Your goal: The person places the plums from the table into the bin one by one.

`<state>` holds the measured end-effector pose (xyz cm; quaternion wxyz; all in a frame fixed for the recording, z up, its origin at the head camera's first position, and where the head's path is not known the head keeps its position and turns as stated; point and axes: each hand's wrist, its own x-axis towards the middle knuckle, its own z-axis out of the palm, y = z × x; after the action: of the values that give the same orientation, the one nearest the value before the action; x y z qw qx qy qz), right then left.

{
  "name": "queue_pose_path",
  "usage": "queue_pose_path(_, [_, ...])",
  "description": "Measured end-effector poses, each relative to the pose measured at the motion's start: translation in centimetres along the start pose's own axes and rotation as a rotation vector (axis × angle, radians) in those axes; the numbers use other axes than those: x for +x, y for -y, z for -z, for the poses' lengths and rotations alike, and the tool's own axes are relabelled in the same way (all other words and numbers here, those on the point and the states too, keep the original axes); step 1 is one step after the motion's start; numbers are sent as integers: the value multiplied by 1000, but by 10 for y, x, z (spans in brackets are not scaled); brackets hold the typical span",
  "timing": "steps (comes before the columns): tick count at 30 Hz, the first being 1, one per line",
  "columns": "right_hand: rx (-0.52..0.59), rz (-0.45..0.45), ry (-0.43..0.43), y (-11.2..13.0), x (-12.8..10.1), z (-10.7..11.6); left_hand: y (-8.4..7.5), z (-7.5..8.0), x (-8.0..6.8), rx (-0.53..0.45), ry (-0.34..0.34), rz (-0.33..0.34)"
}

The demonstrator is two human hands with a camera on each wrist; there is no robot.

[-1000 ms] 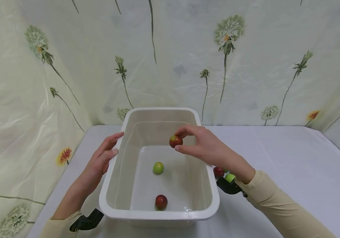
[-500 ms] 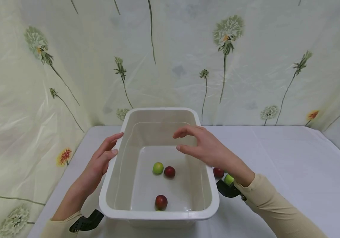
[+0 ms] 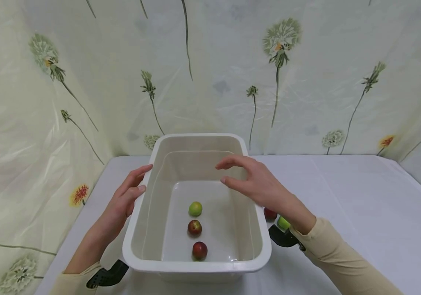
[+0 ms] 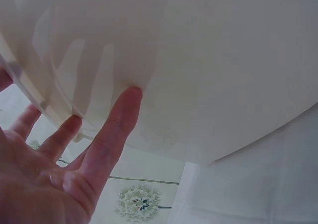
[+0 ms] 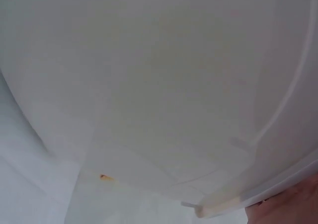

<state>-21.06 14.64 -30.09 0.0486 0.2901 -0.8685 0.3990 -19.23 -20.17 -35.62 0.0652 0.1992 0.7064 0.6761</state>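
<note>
white plastic tub (image 3: 142, 229) at the middle of the bench (image 3: 361, 205), long side running near to far. inside, three small round fruits in a loose line on the tub floor: green fruit (image 3: 195, 208) farthest, red-and-yellow fruit (image 3: 194, 227) just near of it, dark red fruit (image 3: 199, 250) nearest, close to the near wall. none touching another.

right hand (image 3: 258, 184) above the far right part of the tub, fingers spread and lightly bent, gripping nothing. left hand (image 3: 123, 200) outside the left wall, fingers straight, fingertips (image 4: 128, 97) pressed flat on the tub's outer wall in the left wrist view, thumb up by the rim.

just right of the tub, on the bench, another red fruit (image 3: 270, 213) and another green fruit (image 3: 283, 222), both partly covered by the right forearm. black wrist mount (image 3: 283, 238) under the right sleeve, a second black mount (image 3: 107, 275) under the left sleeve at the near left corner. flowered plastic sheet (image 3: 306, 82) hung behind and to the left of the bench.

right wrist view almost wholly filled by the pale tub wall (image 5: 159, 85), with a sliver of the hand at the lower right corner; small orange speck there too faint to name. left wrist view likewise mostly tub wall, palm cut off at the lower left.
</note>
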Motion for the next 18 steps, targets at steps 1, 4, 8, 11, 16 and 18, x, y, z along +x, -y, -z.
queue_pose_path(1, [4, -4, -13, 0, -1, 0, 0, 0, 0, 1, 1, -1])
queue_pose_path(4, [11, -14, -63, 0, -3, -1, 0, 0, 1, 1, 1, -1])
queue_pose_path(8, [21, -16, -132, 0, -7, -1, 1, -1, 1, -2, 2, 0])
queue_pose_path(11, [28, -22, -177, -1, -11, 1, 1, -1, 0, -2, 2, -1])
queue_pose_path(16, [27, -48, -227, -7, -20, 6, 1, 0, 0, 8, -4, 2])
queue_pose_path(18, [19, -67, -239, -10, -25, 8, 1, 0, 0, 13, -7, 6])
